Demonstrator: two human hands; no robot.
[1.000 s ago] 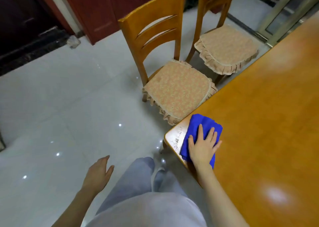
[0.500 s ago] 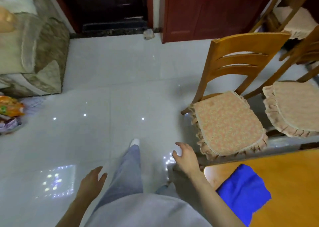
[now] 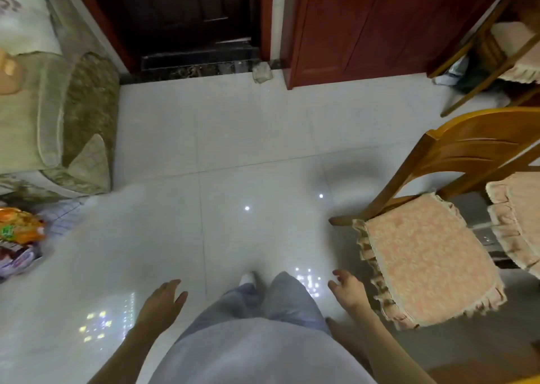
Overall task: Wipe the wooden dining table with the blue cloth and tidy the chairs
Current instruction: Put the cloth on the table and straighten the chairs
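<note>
Chair (image 3: 423,264) stands just beside the released right grip (image 3: 347,290), seemingly untouched; left grip (image 3: 162,304) released.

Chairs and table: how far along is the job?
Done: cannot tell; the cloth is out of view, the table barely shows. In hand: the left hand and right hand are empty, the right beside the nearest chair. Left: that chair and its neighbour look not yet pushed in.
</note>
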